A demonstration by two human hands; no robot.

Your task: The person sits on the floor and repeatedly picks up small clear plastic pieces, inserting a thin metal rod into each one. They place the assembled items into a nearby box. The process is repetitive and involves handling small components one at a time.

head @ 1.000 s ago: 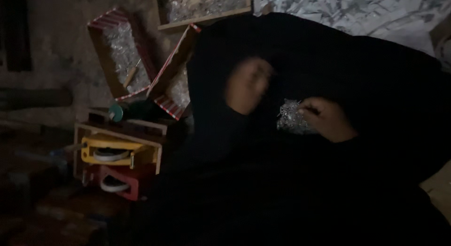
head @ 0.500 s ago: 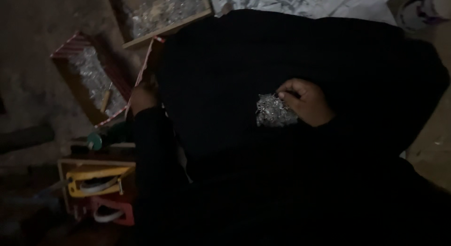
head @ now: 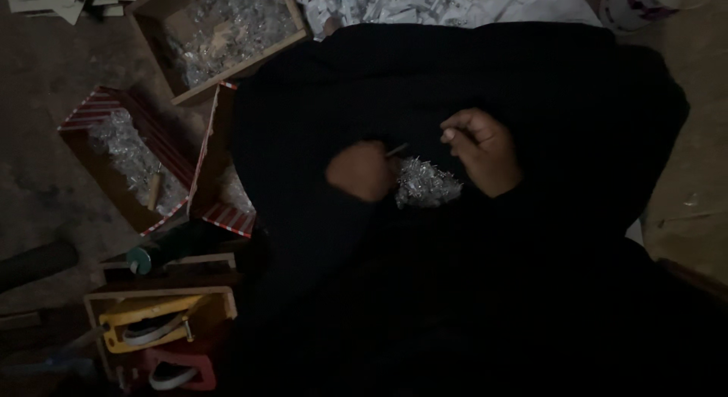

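An open cardboard box [head: 227, 29] sits at the upper left of the frame, tilted, brown inside and heaped with small clear shiny pieces. Below it, at the left edge, lies a second open box [head: 125, 158] with red-and-white striped flaps, also holding clear shiny pieces and a short pale stick. At the lower left stands a wooden rack [head: 155, 321] with a yellow tape holder [head: 148, 321] and, under it, a red tape holder [head: 178, 370], each with a pale roll. A crumpled sheet of printed paper [head: 425, 4] spreads along the top edge, and a white container with a red label [head: 637, 4] is cut off at the upper right corner.

A black cloth [head: 470, 253] covers the lap and fills the middle and right of the frame; its folds are lost in the dark. On it, just right of centre, rests a small silvery bundle [head: 426, 186] of glittering bits. The left hand [head: 362, 171] is blurred, curled loosely beside the bundle and touching its left edge; a thin pale stick [head: 396, 150] juts from near its fingertips, though whether it is pinched there cannot be told. The right hand [head: 481, 148] is half closed just above and right of the bundle, thumb and forefinger drawn together; what they grip, if anything, is too small to make out.

A dark tube [head: 34, 264] at the far left is cut off by the frame.
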